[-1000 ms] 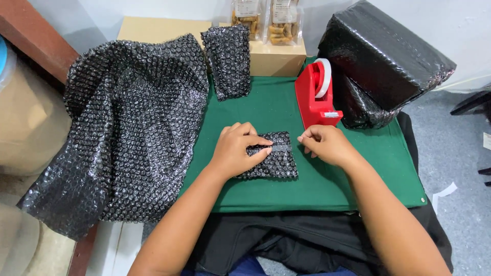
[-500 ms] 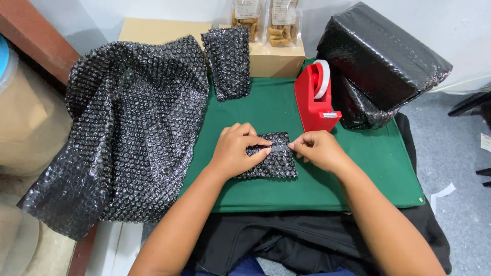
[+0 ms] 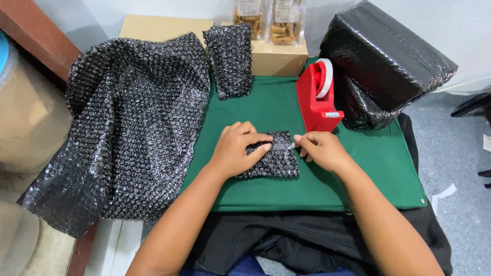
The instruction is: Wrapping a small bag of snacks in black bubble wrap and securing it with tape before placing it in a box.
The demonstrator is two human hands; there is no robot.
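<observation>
A small parcel wrapped in black bubble wrap (image 3: 273, 162) lies on the green cloth (image 3: 358, 179) in front of me. My left hand (image 3: 236, 151) rests flat on its left part and presses it down. My right hand (image 3: 319, 149) is at the parcel's upper right corner, fingertips pinching a strip of clear tape (image 3: 283, 146) that lies across the top of the parcel. A red tape dispenser (image 3: 317, 97) with a white roll stands just behind my right hand.
A large sheet of black bubble wrap (image 3: 128, 122) drapes over the left side. A smaller bubble-wrap piece (image 3: 230, 59) lies at the back by cardboard boxes (image 3: 276, 56) with snack packets (image 3: 284, 20). Black wrapped bundles (image 3: 383, 56) sit at the back right.
My right hand has moved left, from beside the dispenser to the parcel's corner, bringing the tape onto the parcel. My left hand has stayed on the parcel.
</observation>
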